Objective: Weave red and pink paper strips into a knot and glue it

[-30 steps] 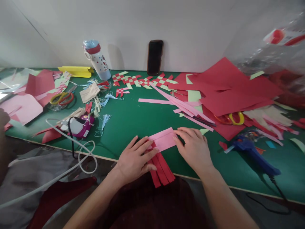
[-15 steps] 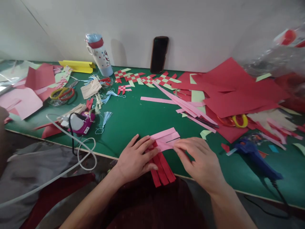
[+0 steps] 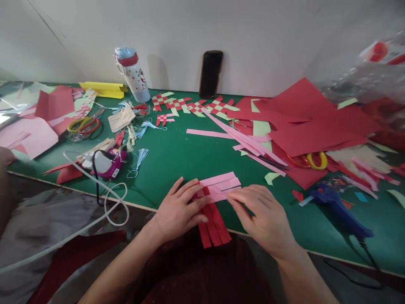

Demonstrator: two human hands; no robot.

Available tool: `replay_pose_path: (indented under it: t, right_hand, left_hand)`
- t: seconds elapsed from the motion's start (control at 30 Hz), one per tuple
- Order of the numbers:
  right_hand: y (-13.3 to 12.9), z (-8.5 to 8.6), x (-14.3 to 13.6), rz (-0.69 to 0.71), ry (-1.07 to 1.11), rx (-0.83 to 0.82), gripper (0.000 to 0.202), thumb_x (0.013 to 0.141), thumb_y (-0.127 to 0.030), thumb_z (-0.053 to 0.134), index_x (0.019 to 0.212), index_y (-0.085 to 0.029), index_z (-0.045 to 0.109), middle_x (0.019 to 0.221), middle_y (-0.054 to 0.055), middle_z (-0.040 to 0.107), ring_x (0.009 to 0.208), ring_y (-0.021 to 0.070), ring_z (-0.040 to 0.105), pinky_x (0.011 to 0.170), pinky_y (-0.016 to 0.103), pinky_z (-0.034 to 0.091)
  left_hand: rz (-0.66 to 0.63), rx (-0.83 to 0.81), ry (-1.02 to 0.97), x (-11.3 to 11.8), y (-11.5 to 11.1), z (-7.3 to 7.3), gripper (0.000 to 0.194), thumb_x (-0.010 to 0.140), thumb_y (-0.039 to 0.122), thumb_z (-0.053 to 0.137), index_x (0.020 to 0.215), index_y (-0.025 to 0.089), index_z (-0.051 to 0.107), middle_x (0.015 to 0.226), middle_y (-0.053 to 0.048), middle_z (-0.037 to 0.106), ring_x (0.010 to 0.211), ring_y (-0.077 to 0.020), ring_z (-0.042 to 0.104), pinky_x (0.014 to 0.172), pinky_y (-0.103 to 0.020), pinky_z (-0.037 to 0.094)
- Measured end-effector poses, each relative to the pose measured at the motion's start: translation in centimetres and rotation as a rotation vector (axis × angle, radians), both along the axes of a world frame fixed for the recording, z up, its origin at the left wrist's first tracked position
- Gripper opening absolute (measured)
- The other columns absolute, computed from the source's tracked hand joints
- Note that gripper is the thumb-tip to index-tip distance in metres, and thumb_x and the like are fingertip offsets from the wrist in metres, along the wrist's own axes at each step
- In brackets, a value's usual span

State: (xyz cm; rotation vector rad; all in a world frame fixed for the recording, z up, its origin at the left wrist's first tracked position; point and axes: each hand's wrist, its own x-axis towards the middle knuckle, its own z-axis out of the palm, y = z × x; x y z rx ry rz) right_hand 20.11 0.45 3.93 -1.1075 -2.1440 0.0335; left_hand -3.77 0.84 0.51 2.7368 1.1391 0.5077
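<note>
At the near edge of the tabletop, pink strips and red strips cross in a small weave, the pink running toward just short of three o'clock, the red toward five. Spread over the crossing, the fingers of the left hand press it down, probably so the pieces cannot slip; they hide part of it. At three o'clock, the right hand pinches the end of the nearest pink strip between thumb and fingers, seemingly to part it from its neighbour, as a dark gap shows between them. Loose paper strips lie at one o'clock, apparently kept within reach. The glue gun rests well apart at three. Woven pieces sit in a row at twelve, perhaps set back for working room; a phone leans on the wall behind them.
</note>
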Motion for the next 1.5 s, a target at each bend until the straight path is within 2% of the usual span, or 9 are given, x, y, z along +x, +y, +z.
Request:
replay_pose_path:
  t: [0.13,0.23,0.33,0.5,0.67,0.93,1.2,1.37,1.5]
  right_hand:
    - [0.4,-0.1,0.1,-0.088,0.016,0.025,0.012,0.09,-0.015,0.059,0.096,-0.023,0.065,0.082,0.002,0.073,0.076,0.0168,0.068,0.076,0.033,0.052]
    - [0.6,-0.3,0.0,-0.122,0.004,0.05,0.012,0.09,-0.015,0.059,0.1,-0.02,0.064,0.085,0.004,0.073,0.077,0.0171,0.067,0.076,0.033,0.053]
    - [0.8,-0.7,0.1,-0.15,-0.009,0.063,0.015,0.091,-0.016,0.059,0.105,-0.02,0.063,0.087,0.004,0.074,0.078,0.0174,0.068,0.077,0.033,0.053]
    - [1.1,-1.7,1.3,-0.266,-0.06,-0.01,0.021,0.093,-0.024,0.056,0.112,-0.019,0.063,0.088,0.005,0.073,0.079,0.0196,0.066,0.076,0.034,0.052]
    - [1.3,-2.0,1.7,-0.363,-0.173,-0.03,0.027,0.093,-0.025,0.052,0.115,-0.016,0.063,0.116,0.014,0.066,0.107,0.0291,0.058,0.089,0.045,0.048]
    - [1.1,-2.9,-1.3,-0.17,-0.371,-0.173,0.033,0.097,-0.029,0.046,0.124,-0.02,0.063,0.135,0.009,0.06,0.124,0.0317,0.048,0.096,0.05,0.039]
    - [1.2,-3.8,-1.3,-0.189,-0.336,-0.204,0.034,0.098,-0.028,0.043,0.125,-0.023,0.062,0.138,0.009,0.058,0.125,0.03,0.047,0.098,0.049,0.037]
    - [1.2,-3.6,-0.1,-0.28,-0.273,-0.178,0.036,0.097,-0.027,0.043,0.128,-0.019,0.058,0.134,0.012,0.06,0.124,0.0303,0.048,0.096,0.05,0.041]
    - [1.3,-3.2,0.6,-0.293,-0.268,-0.201,0.035,0.095,-0.027,0.045,0.127,-0.02,0.058,0.134,0.012,0.06,0.123,0.0311,0.05,0.095,0.051,0.043]
  left_hand:
    - [0.009,0.032,-0.062,0.5,0.2,0.5,0.027,0.098,0.034,0.048,0.114,0.021,0.066,0.123,-0.008,0.064,0.126,-0.0248,0.051,0.112,-0.05,0.037]
    - [0.002,0.05,-0.119,1.2,0.5,0.9,0.022,0.098,0.021,0.048,0.107,0.017,0.067,0.111,-0.008,0.068,0.11,-0.0222,0.059,0.1,-0.041,0.049]
    - [0.033,0.019,-0.156,1.8,0.9,1.3,0.02,0.096,0.013,0.045,0.099,0.014,0.065,0.103,-0.009,0.067,0.095,-0.0196,0.062,0.088,-0.034,0.054]
    - [0.162,-0.156,-0.239,2.4,1.3,1.4,0.014,0.095,0.015,0.047,0.099,0.017,0.06,0.099,-0.007,0.063,0.091,-0.0183,0.063,0.083,-0.033,0.055]
    - [0.222,-0.2,-0.226,2.6,1.6,1.1,0.016,0.096,0.016,0.045,0.104,0.019,0.058,0.098,-0.006,0.062,0.088,-0.0184,0.062,0.081,-0.034,0.055]
    - [0.262,-0.252,-0.085,2.8,2.6,1.3,0.02,0.092,0.016,0.051,0.111,0.018,0.058,0.099,-0.006,0.059,0.092,-0.0202,0.062,0.083,-0.036,0.054]
    - [0.289,-0.364,0.01,3.2,3.5,2.2,0.019,0.091,0.017,0.052,0.109,0.017,0.059,0.101,-0.007,0.058,0.091,-0.0211,0.062,0.083,-0.037,0.053]
    - [0.311,-0.378,0.033,3.6,3.7,2.5,0.017,0.09,0.019,0.055,0.107,0.02,0.059,0.099,-0.005,0.059,0.088,-0.0209,0.063,0.08,-0.035,0.052]
    - [0.322,-0.373,-0.002,3.6,3.6,2.3,0.017,0.088,0.016,0.056,0.105,0.021,0.056,0.1,-0.004,0.059,0.086,-0.0198,0.062,0.078,-0.034,0.051]
